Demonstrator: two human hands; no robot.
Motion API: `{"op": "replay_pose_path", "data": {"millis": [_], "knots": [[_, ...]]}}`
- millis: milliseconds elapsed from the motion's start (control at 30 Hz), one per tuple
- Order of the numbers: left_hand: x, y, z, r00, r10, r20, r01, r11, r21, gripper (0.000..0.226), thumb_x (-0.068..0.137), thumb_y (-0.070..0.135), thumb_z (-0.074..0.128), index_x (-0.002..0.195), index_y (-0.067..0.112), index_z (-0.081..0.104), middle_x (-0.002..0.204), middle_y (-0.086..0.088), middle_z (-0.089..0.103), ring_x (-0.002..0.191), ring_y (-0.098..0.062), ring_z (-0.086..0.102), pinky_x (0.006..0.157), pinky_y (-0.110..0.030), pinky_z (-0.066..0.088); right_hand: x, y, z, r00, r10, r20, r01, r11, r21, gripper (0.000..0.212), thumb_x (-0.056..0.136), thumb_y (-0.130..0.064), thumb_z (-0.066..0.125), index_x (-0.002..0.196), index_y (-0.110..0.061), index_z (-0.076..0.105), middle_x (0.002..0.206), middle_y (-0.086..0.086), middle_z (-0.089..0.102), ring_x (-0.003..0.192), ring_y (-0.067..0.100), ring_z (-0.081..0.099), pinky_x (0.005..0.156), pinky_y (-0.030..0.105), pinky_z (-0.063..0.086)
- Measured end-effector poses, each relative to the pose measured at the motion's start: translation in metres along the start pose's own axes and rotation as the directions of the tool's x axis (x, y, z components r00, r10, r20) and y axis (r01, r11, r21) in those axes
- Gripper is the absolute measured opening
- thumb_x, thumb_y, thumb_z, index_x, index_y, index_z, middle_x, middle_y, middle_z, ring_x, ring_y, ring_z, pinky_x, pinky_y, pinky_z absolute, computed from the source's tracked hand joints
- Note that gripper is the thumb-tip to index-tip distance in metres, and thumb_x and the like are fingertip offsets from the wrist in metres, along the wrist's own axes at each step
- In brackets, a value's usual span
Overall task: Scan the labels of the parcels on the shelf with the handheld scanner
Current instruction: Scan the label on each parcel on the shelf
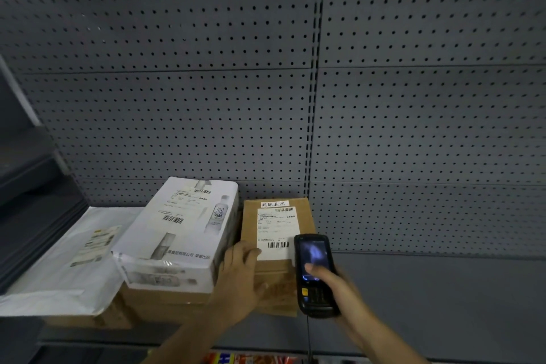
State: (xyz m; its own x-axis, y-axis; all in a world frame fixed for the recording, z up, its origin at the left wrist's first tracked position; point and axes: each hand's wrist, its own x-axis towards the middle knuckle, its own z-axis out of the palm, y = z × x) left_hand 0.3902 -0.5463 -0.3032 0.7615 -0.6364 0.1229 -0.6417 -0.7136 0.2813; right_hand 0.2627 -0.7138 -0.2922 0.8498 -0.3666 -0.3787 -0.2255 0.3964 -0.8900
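A brown cardboard parcel (304, 216) lies on the grey shelf (443, 298), its white label (276, 232) with barcodes facing up. My left hand (240, 275) rests flat on the parcel's left side, fingers straight, touching the label's lower left corner. My right hand (336, 284) grips a black handheld scanner (314, 272) over the parcel's right edge, thumb on its lit screen. Left of it a white printed box (177, 233) with its own label sits on another brown carton (165, 301). Further left lies a white mailer bag (68, 260).
A grey pegboard back wall (295, 83) rises behind the shelf. Dark shelf edges (29, 201) stand at the left. The shelf's right half is bare grey metal. Colourful packaging (251, 359) shows below the shelf's front edge.
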Motion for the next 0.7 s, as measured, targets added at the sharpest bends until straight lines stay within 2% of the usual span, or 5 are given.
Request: {"op": "replay_pose_path", "data": {"millis": [100, 267, 467, 600, 700], "knots": [[0.003, 0.005, 0.004, 0.998, -0.068, 0.018, 0.069, 0.995, -0.072, 0.083, 0.081, 0.045, 0.066, 0.147, 0.026, 0.02, 0.15, 0.002, 0.007, 0.141, -0.018, 0.009, 0.118, -0.034, 0.014, 0.0, 0.002, -0.001, 1.0, -0.007, -0.003, 0.007, 1.0, -0.007, 0.044, 0.079, -0.021, 0.077, 0.121, -0.013, 0.065, 0.101, 0.018, 0.077, 0.083, 0.033, 0.074, 0.072, 0.041, 0.059], [0.019, 0.005, 0.011, 0.966, -0.223, 0.134, 0.257, 0.894, -0.366, 0.116, 0.062, 0.037, 0.084, 0.148, 0.034, 0.006, 0.154, -0.003, 0.012, 0.145, -0.025, 0.017, 0.116, -0.046, 0.028, 0.001, 0.003, -0.002, 0.997, -0.075, -0.021, 0.073, 0.996, -0.053, 0.111, 0.046, -0.034, 0.088, 0.146, -0.033, 0.04, 0.126, 0.005, 0.067, 0.105, 0.027, 0.071, 0.083, 0.045, 0.061], [0.021, 0.002, 0.022, 0.918, -0.353, 0.184, 0.389, 0.701, -0.598, 0.146, 0.054, 0.018, 0.093, 0.151, 0.017, -0.017, 0.159, -0.003, 0.014, 0.147, -0.023, 0.016, 0.119, -0.045, 0.022, -0.004, 0.004, -0.003, 0.995, -0.099, 0.029, 0.099, 0.995, 0.018, 0.095, 0.054, -0.024, 0.085, 0.138, -0.037, 0.044, 0.127, 0.002, 0.066, 0.108, 0.024, 0.069, 0.073, 0.033, 0.06], [0.027, -0.018, 0.044, 0.927, -0.339, 0.158, 0.359, 0.685, -0.634, 0.156, 0.018, 0.056, 0.091, 0.151, 0.023, 0.015, 0.145, 0.001, 0.046, 0.135, -0.018, 0.043, 0.108, -0.047, 0.041, -0.011, 0.004, -0.004, 0.992, -0.106, 0.069, 0.107, 0.994, 0.001, 0.101, 0.047, -0.025, 0.087, 0.139, -0.037, 0.046, 0.126, 0.003, 0.068, 0.11, 0.026, 0.068, 0.081, 0.039, 0.06], [0.02, -0.02, 0.048, 0.935, -0.33, 0.129, 0.327, 0.662, -0.674, 0.135, 0.026, 0.043, 0.089, 0.145, 0.023, 0.027, 0.133, 0.009, 0.053, 0.128, -0.012, 0.049, 0.106, -0.045, 0.044, -0.021, 0.005, -0.005, 0.988, -0.101, 0.113, 0.099, 0.995, 0.026, 0.087, 0.057, -0.012, 0.082, 0.135, -0.035, 0.05, 0.122, 0.007, 0.07, 0.108, 0.029, 0.069, 0.074, 0.036, 0.06]]}}
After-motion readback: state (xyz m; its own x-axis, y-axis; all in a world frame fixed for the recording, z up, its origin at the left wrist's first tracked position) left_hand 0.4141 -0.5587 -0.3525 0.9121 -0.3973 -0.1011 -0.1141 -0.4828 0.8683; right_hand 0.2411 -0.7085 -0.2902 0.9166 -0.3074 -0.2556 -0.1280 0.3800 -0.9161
